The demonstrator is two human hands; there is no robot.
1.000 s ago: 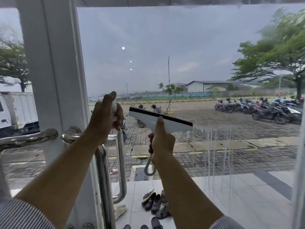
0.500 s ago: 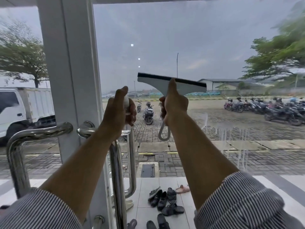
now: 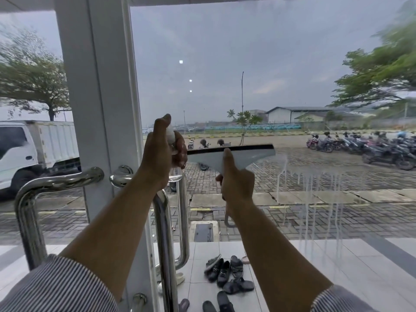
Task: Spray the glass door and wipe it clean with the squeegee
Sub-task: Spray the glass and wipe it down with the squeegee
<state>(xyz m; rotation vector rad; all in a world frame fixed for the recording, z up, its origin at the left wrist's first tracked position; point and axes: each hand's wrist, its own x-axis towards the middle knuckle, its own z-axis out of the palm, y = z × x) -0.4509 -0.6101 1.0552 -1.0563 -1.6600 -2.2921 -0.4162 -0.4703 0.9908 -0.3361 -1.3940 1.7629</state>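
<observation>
While the right hand (image 3: pixel 236 183) grips the squeegee (image 3: pixel 247 155) by its handle, thumb laid up the head, the black blade sits level at the glass (image 3: pixel 247 52), just right of the left hand (image 3: pixel 159 152). That hand curls round a white bottle (image 3: pixel 170 133) above the steel pull (image 3: pixel 166 233). Drips (image 3: pixel 315 188) streak the glass below and to the right of the blade.

Both arms raised and reaching forward, forearms bare, converging from lower corners to frame centre. Striped sleeves (image 3: pixel 56 287) bunched near the elbows. Left grip (image 3: pixel 159 152) at centre, fingers curled round spray bottle (image 3: pixel 170 134), thumb on top. Right grip (image 3: pixel 236 183) just right and slightly lower, wrapped on squeegee (image 3: pixel 245 157) handle, thumb straight up its back.
</observation>
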